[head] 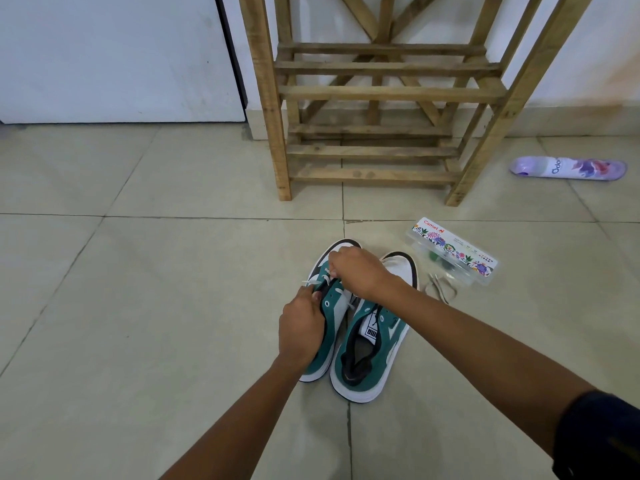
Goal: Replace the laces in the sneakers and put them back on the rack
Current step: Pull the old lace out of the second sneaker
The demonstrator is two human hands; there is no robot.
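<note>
Two hands (301, 323) working white lace (313, 283) on left sneaker (330, 306), floor, before rack (377, 95).

Left grip pinching lace end beside eyelets; right hand (360, 271) pinching lace over tongue, nearer toe. Long axis toward rack; other sneaker (374, 341) touching alongside, seemingly unlaced.

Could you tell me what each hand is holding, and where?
Both grip the white lace near the left sneaker's lower eyelets: left hand its left end, right hand further up.

One head-worn wide-angle view looks forward and steeply down, close over the sneakers (349, 327), rack (377, 95) farther ahead.
</note>
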